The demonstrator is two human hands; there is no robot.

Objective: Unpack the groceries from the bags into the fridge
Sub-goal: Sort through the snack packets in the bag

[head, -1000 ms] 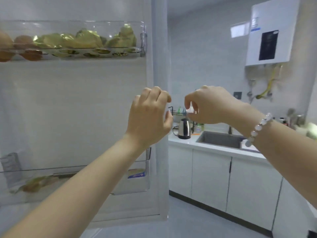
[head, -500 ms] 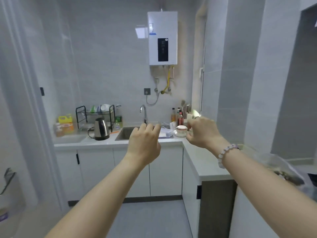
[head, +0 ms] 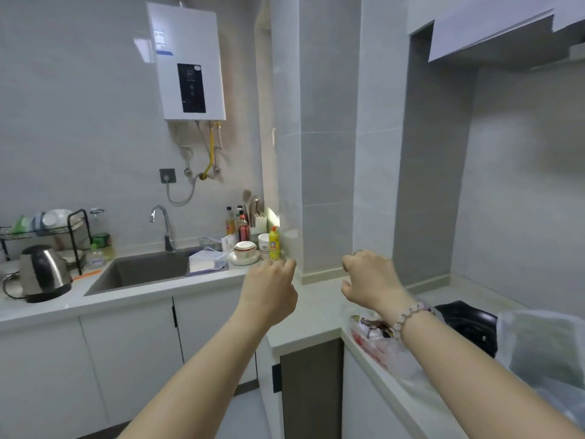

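left hand [head: 272, 293]: your fingers loosely curled, empty
right hand [head: 370, 280]: curled loosely, empty, raised near the bag [head: 380, 350], likely to reach in
bag: on your counter [head: 316, 312], groceries inside

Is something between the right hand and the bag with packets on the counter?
Nothing visible. The right hand hangs in open air near the bag, which lies on the counter. The fridge is out of view.

No legible text (too blurry)
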